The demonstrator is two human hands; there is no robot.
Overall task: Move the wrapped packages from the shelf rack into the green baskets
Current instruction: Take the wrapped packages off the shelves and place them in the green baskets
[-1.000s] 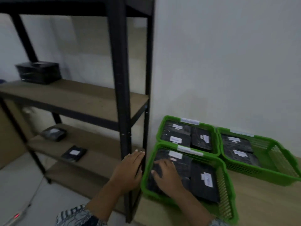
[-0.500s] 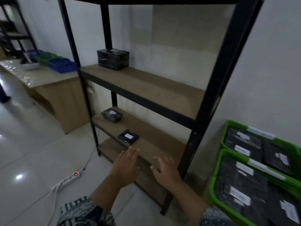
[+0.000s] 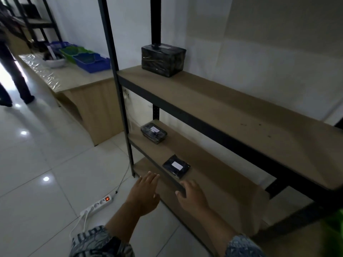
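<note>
Shelf rack (image 3: 222, 101): black metal posts and rails, flat brown fibreboard decks with a matte surface.

Middle deck: one thin rectangular package (image 3: 176, 166), glossy black film with a white label, lies flat near the front rail. At its 11 o'clock, well apart, sits a thicker rounded package (image 3: 153, 132) in the same wrap. On the upper deck, at 12 o'clock from that one, stands a block-shaped package (image 3: 163, 60), its film wrinkled.

Left hand (image 3: 144, 196): palm down, fingers straight and close together, holding nothing.

Right hand (image 3: 193, 196): palm down, fingers extended and holding nothing, tips at the middle deck's front rail; contact cannot be confirmed. The thin package lies at its 11 o'clock, near.

Green basket (image 3: 338, 219): a blurred edge at 4 o'clock in the view.

White power strip (image 3: 97, 204): on the glossy tile floor, at 9 o'clock from the left hand.
</note>
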